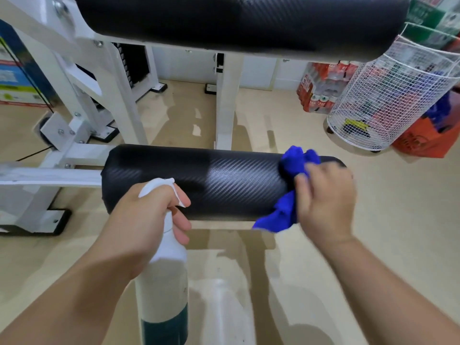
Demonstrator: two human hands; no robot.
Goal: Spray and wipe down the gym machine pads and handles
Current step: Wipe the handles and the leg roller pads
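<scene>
Black roller pad (199, 180) lying left-right, right hand (326, 202) clutching blue cloth (297, 159) against it, left hand (142, 220) gripping upright spray bottle (164, 277)

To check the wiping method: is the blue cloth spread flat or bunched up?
Bunched up. The right hand grips the blue cloth as a crumpled wad against the roller pad, with loose folds hanging below the hand.
</scene>
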